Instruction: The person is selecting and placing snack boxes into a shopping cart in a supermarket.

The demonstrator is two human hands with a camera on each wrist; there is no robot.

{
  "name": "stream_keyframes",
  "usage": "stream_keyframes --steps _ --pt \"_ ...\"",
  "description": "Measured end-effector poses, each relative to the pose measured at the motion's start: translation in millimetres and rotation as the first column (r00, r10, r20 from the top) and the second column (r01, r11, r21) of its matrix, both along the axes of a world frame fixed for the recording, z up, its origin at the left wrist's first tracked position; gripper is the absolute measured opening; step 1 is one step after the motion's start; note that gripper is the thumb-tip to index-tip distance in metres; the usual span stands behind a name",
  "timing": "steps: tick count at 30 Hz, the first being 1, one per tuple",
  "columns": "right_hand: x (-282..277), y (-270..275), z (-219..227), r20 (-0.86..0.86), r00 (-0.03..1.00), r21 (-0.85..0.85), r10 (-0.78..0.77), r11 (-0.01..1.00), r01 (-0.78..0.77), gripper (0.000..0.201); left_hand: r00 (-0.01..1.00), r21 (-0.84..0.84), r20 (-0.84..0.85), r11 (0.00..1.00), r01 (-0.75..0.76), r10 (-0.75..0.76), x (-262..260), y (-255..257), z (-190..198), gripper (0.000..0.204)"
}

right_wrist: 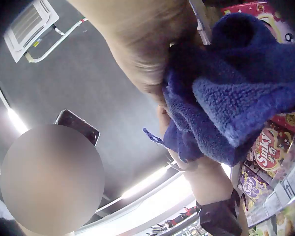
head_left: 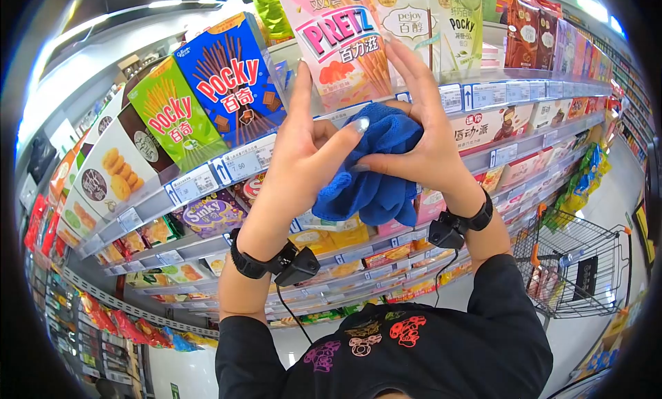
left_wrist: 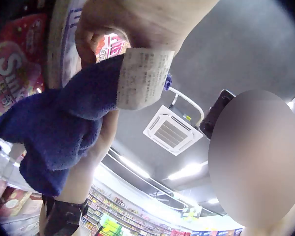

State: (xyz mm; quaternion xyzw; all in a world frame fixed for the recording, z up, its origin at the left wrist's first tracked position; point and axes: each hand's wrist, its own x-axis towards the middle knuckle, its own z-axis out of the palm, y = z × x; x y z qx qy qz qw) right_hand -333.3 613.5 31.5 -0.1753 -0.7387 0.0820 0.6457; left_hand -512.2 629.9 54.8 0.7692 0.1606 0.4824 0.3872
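In the head view a pink Pretz box (head_left: 341,44) stands on the upper shelf between the two hands. The left hand (head_left: 300,158) has its index finger straight up at the box's left edge; its thumb lies over a blue cloth (head_left: 386,144), other fingers bent behind. The right hand (head_left: 431,137) reaches the box's right edge with straight fingers, and its thumb and a bent finger pinch the bunched cloth below. In the left wrist view the cloth (left_wrist: 64,128) hangs with a white label (left_wrist: 143,78). The cloth (right_wrist: 236,93) hides most fingers in the right wrist view.
Blue (head_left: 231,78) and green (head_left: 174,116) Pocky boxes stand left of the Pretz box, with a white pejoy box (head_left: 408,27) to its right. A shelf edge with price tags (head_left: 241,166) runs below. A wire shopping cart (head_left: 579,261) is at right.
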Motion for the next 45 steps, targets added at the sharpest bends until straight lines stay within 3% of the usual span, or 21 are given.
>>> stream_keyframes --steps 2,10,13,15,20,22,25,27,28,29,32,34,35,36,37,38,42,45 --pt "-1.0 2.9 -0.3 -0.027 0.999 0.035 0.037 0.999 -0.036 0.112 0.998 0.069 -0.02 0.996 -0.051 0.052 1.8 1.4 -1.1 0.089" --pt "4.7 -2.0 -4.9 -0.022 0.994 0.14 -0.111 0.984 0.113 0.117 0.984 0.342 0.014 0.924 -0.172 0.178 11.9 -13.3 -2.0 0.096" --pt "10.5 -11.5 -15.4 -0.121 0.976 0.167 -0.182 0.965 0.201 0.117 0.938 0.667 -0.009 0.701 -0.252 0.345 17.6 -23.4 -3.9 0.099" --pt "12.6 -16.5 -22.4 -0.192 0.956 0.171 -0.224 0.951 0.257 0.117 0.941 0.791 0.06 0.56 -0.248 0.332 25.5 -29.9 -6.7 0.095" --pt "7.7 -28.7 -46.0 -0.3 0.89 0.135 -0.342 0.909 0.395 0.116 0.942 0.814 0.021 0.541 -0.211 0.335 25.7 -40.5 -18.2 0.087" --pt "2.6 -35.9 -59.4 -0.307 0.864 0.108 -0.4 0.887 0.449 0.116 0.95 0.779 0.101 0.571 -0.26 0.295 22.4 -41.3 -23.9 0.079" --pt "-3.4 -46.9 -80.9 -0.183 0.846 0.104 -0.5 0.846 0.522 0.109 0.939 0.735 0.169 0.596 -0.322 0.298 13.2 -46.4 -31.4 0.068" --pt "1.0 -63.9 -82.6 0.238 0.717 0.163 -0.656 0.754 0.636 0.107 0.921 0.781 0.255 0.499 -0.376 0.295 7.3 -40.7 -41.2 0.065" --pt "2.9 -69.1 -80.1 0.376 0.653 0.177 -0.658 0.742 0.646 0.108 0.911 0.799 0.295 0.448 -0.401 0.29 6.0 -38.8 -45.2 0.063" --pt "4.9 -74.2 -77.5 0.504 0.576 0.198 -0.643 0.735 0.648 0.11 0.892 0.764 0.321 0.47 -0.442 0.317 6.6 -41.0 -47.4 0.052" --pt "1.9 -61.0 -75.3 0.328 0.812 0.112 -0.483 0.873 0.475 0.113 0.893 0.821 0.234 0.414 -0.393 0.384 -5.8 -39.3 -43.6 0.049" --pt "2.2 -48.5 -76.9 0.185 0.919 0.091 -0.347 0.938 0.336 0.115 0.866 0.803 0.207 0.427 -0.416 0.454 -10.6 -41.9 -38.5 0.045" --pt "3.5 -44.7 -81.0 0.109 0.956 0.089 -0.271 0.961 0.262 0.116 0.874 0.791 0.206 0.451 -0.413 0.439 -11.9 -38.0 -39.0 0.044" --pt "6.5 -43.0 -93.8 -0.004 0.974 -0.108 -0.226 0.969 0.224 0.117 0.882 0.788 0.098 0.506 -0.352 0.462 -17.7 -39.6 -33.7 0.042" --pt "6.6 -44.6 -78.5 0.089 0.967 0.009 -0.238 0.971 0.238 0.117 0.898 0.797 0.105 0.505 -0.333 0.427 -20.3 -35.5 -31.6 0.042" --pt "5.6 -43.5 -62.8 0.078 0.982 0.002 -0.17 0.985 0.171 0.117 0.914 0.805 0.112 0.503 -0.313 0.39 -22.1 -31.8 -30.6 0.041" --pt "28.8 -39.7 -24.5 0.126 0.992 -0.137 -0.031 0.989 0.048 0.113 0.965 0.671 0.044 0.708 -0.22 0.259 -33.6 -24.8 -40.4 0.036" --pt "46.6 -30.1 -11.4 -0.042 0.992 -0.223 0.118 0.967 -0.125 0.109 0.989 0.527 0.009 0.84 -0.131 0.149 -40.2 -22.8 -37.9 0.034"
